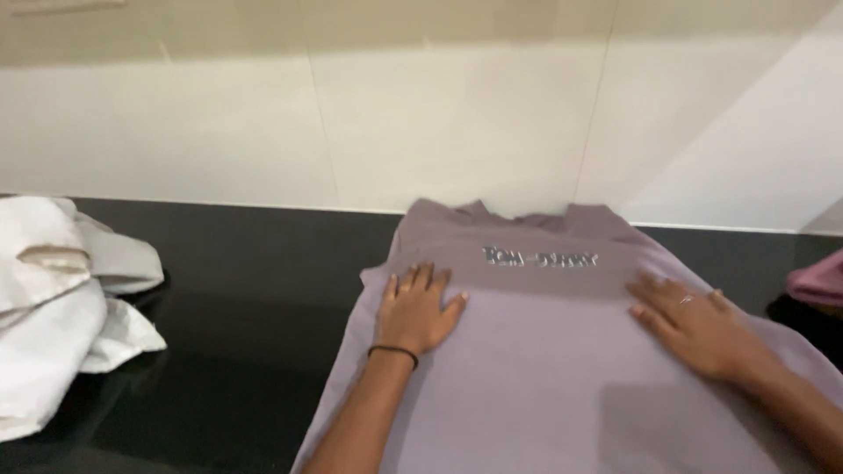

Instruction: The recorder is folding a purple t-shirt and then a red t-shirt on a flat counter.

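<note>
Forearms come up from the bottom edge, the left one wearing a thin black wristband [392, 352]. Both hands lie flat on a mauve T-shirt [536, 369] spread chest-up on a glossy black countertop [255, 298]. The left hand [414, 309] has its fingers extended and slightly fanned, palm pressed to the fabric near the shirt's left edge, grasping nothing. The right hand [694, 325] lies palm-down as well, fingers stretched toward the middle, a ring [686, 299] on one finger; it too grips nothing.

Judging from this pose, the step in hand is smoothing the shirt. To do it well, both palms should stay flat and sweep outward from the centre with even pressure, so creases run off the sides instead of bunching under the fingers. The cloth looks soft and slides easily on polished stone, so one hand may need to anchor while the other strokes.

Past the fingertips runs a line of silver print [540, 258], then the rumpled collar [518, 215] against the cream tiled wall [439, 123]. Crumpled white cloth [53, 307] sits well apart at the left, and a pink garment [821, 279] shows at the right edge
</note>
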